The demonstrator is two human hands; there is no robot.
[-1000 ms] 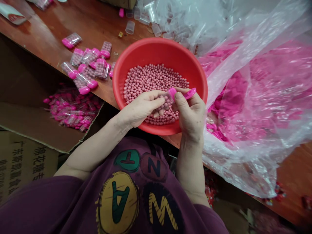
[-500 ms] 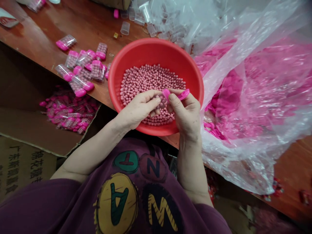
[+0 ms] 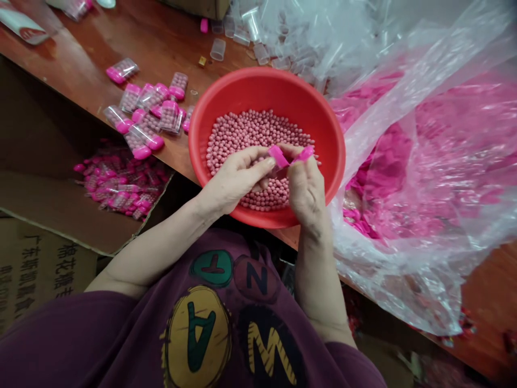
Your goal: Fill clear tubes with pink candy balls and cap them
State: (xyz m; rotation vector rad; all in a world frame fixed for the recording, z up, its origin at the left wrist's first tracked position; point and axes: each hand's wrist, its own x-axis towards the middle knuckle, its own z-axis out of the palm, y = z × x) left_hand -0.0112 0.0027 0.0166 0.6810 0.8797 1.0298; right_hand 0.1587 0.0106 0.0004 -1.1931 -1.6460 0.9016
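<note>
A red plastic basin [image 3: 258, 86] holds a heap of small pink candy balls [image 3: 250, 132]. Over its near side, my left hand [image 3: 234, 178] is closed around a small clear container, mostly hidden by the fingers. A pink cap [image 3: 278, 156] sits on the container's end between my two hands. My right hand [image 3: 305, 186] pinches that cap with the thumb and also holds a second pink cap [image 3: 305, 153] at its fingertips.
Filled capped containers [image 3: 149, 110] lie on the wooden table [image 3: 161, 37] left of the basin. More fill a cardboard box [image 3: 117, 183] below the table edge. A clear bag of pink caps [image 3: 424, 156] lies right; empty clear containers [image 3: 250, 27] sit at the back.
The clear container has slid deeper into my left hand's fingers. My right thumb has pressed the pink cap down onto it. Both hands stay over the basin's near side.
</note>
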